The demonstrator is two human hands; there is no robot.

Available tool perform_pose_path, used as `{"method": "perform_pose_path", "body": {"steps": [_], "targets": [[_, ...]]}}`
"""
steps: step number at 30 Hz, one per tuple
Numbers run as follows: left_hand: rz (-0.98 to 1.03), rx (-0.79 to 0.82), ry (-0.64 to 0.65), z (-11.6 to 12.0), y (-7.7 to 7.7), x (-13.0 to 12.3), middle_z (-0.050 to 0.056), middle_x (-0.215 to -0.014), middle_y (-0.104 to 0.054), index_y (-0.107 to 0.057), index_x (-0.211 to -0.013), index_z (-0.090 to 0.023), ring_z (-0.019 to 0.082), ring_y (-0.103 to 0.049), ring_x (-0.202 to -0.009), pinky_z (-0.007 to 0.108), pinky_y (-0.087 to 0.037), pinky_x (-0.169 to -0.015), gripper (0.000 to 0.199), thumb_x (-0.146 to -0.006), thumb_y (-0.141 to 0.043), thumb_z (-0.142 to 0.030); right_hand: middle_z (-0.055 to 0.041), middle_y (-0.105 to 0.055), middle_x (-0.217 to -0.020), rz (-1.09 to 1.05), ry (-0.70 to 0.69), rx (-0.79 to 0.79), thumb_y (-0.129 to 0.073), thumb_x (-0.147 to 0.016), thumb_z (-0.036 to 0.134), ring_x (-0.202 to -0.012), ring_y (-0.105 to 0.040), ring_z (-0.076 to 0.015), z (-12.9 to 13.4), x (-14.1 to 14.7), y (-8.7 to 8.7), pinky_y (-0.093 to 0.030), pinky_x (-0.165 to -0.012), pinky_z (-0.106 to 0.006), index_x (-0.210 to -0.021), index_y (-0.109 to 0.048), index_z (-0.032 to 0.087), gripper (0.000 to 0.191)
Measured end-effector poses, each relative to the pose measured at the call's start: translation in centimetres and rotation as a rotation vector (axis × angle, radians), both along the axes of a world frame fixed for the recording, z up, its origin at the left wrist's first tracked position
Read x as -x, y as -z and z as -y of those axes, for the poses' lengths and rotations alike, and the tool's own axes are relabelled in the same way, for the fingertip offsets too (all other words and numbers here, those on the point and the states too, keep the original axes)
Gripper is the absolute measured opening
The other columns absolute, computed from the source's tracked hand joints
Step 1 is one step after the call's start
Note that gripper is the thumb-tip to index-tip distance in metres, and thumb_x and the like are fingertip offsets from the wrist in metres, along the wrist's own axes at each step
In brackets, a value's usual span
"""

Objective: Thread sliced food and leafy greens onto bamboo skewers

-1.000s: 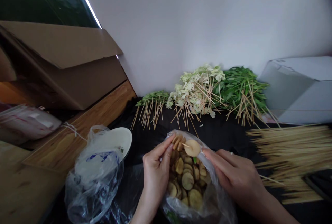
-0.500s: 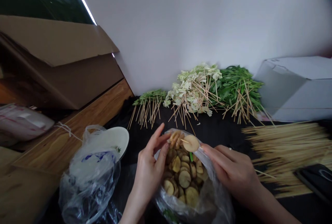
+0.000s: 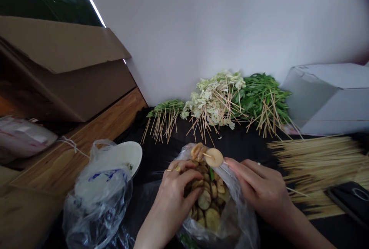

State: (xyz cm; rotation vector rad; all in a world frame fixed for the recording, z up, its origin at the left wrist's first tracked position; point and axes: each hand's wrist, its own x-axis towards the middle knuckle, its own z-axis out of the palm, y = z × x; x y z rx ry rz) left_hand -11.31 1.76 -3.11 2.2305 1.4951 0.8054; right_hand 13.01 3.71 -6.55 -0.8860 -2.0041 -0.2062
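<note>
My right hand [image 3: 262,183] pinches a bamboo skewer [image 3: 226,163], whose rear end sticks out behind the hand. Threaded on its front part are a round pale potato slice [image 3: 214,158] and, further along, several browner slices [image 3: 197,151]. Below it, a clear plastic bag [image 3: 245,218] stands with its mouth spread, full of round potato slices [image 3: 212,218]. My left hand [image 3: 174,195] reaches into the bag's left side, thumb and fingers apart over the slices. Some of its fingertips are hidden among them.
Skewered greens [image 3: 168,107], pale cabbage leaves [image 3: 216,95] and leafy vegetables [image 3: 263,91] lie along the wall. Bare skewers [image 3: 319,160] and a black phone [image 3: 350,199] are at right, near a white box [image 3: 331,99]. Left are a bowl [image 3: 135,153], crumpled plastic [image 3: 98,203] and a cardboard box [image 3: 80,87].
My left hand has left the skewer's tip and dropped down to the slices in the bag. The right hand holds the loaded skewer in nearly the same place.
</note>
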Motion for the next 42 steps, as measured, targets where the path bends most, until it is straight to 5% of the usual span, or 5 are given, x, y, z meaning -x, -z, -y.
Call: {"method": "perform_pose_path", "body": {"steps": [5, 17, 23, 29, 42], "targets": [[0.206, 0.023, 0.042, -0.4, 0.1, 0.0, 0.004, -0.107, -0.074, -0.079, -0.091, -0.028, 0.024, -0.065, -0.107, 0.039, -0.049, -0.096, 0.021, -0.086, -0.066, -0.012, -0.0037, -0.065, -0.078, -0.013, -0.003, 0.016, -0.052, -0.096, 0.005, -0.065, -0.06, -0.0125, 0.0, 0.0, 0.0, -0.045, -0.06, -0.025, -0.123, -0.065, 0.012, 0.031], [0.872, 0.268, -0.245, -1.1, 0.4, 0.2, -0.002, -0.077, -0.064, -0.069, -0.093, -0.02, 0.013, -0.059, -0.067, 0.02, -0.051, -0.057, 0.017, -0.087, -0.071, -0.036, -0.0027, -0.067, -0.083, -0.049, -0.016, 0.063, -0.052, -0.1, 0.01, -0.062, -0.061, -0.0109, 0.1, 0.0, 0.2, -0.043, -0.058, -0.025, -0.126, -0.064, 0.019, 0.031], [1.248, 0.289, -0.276, -1.7, 0.3, 0.4, 0.0, -0.088, -0.075, -0.072, -0.107, -0.022, 0.012, -0.071, -0.081, 0.021, -0.059, -0.076, 0.041, -0.071, -0.089, -0.028, -0.0033, -0.067, -0.084, -0.057, -0.047, 0.082, -0.051, -0.099, 0.01, -0.063, -0.061, -0.0119, 0.2, -0.1, 0.6, -0.044, -0.059, -0.026, -0.126, -0.064, 0.018, 0.032], [1.207, 0.14, -0.425, -1.8, 0.4, 0.0, 0.001, -0.088, -0.081, -0.077, -0.099, -0.02, 0.014, -0.076, -0.083, 0.018, -0.06, -0.076, 0.035, -0.067, -0.091, -0.024, -0.0035, -0.065, -0.082, -0.007, -0.085, 0.102, -0.048, -0.1, 0.009, -0.065, -0.061, -0.0136, 0.4, 0.2, 0.9, -0.045, -0.06, -0.027, -0.123, -0.064, 0.018, 0.029], [0.949, -0.074, -0.417, -0.2, 0.0, -1.5, 0.001, -0.099, -0.082, -0.08, -0.101, -0.028, 0.017, -0.077, -0.092, 0.024, -0.061, -0.085, 0.021, -0.081, -0.08, -0.023, -0.0042, -0.066, -0.082, -0.008, -0.084, 0.095, -0.046, -0.102, 0.011, -0.065, -0.062, -0.0131, 0.5, 0.7, 0.9, -0.044, -0.057, -0.026, -0.123, -0.063, 0.018, 0.028]]}}
